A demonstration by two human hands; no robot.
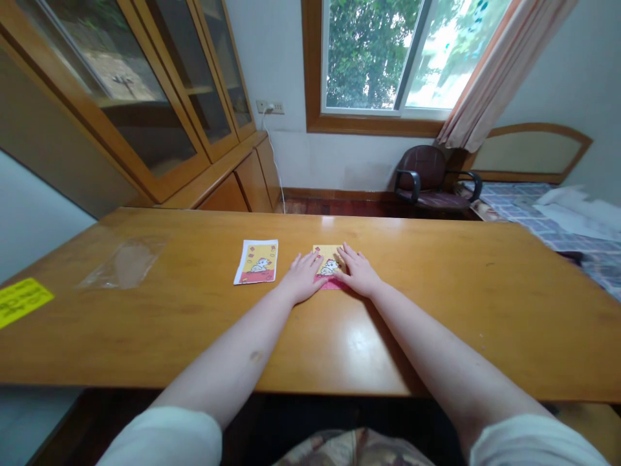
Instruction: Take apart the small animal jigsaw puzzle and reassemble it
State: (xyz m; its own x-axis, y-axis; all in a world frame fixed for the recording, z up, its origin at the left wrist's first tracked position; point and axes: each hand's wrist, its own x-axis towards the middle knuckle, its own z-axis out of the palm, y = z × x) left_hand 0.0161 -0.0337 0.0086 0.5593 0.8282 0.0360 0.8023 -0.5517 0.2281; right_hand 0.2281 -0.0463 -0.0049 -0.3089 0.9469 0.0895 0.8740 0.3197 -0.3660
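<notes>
A small yellow and pink picture (329, 265) with a white cartoon animal lies flat on the wooden table, between both hands. My left hand (303, 277) rests on its left edge, fingers stretched out. On the opposite edge lies my right hand (359, 270), also flat with its fingers spread. The hands cover both sides of the picture; its middle shows. To the left of my left hand is a sheet of white-edged paper (257, 262) printed with a similar yellow and pink animal picture.
A clear plastic bag (127, 262) lies at the table's left, near a yellow label (23, 301). The wooden table (436, 310) spans the foreground. Beyond it stand a glass-door cabinet (213, 84), a dark armchair (429, 178) and a bed (524, 200).
</notes>
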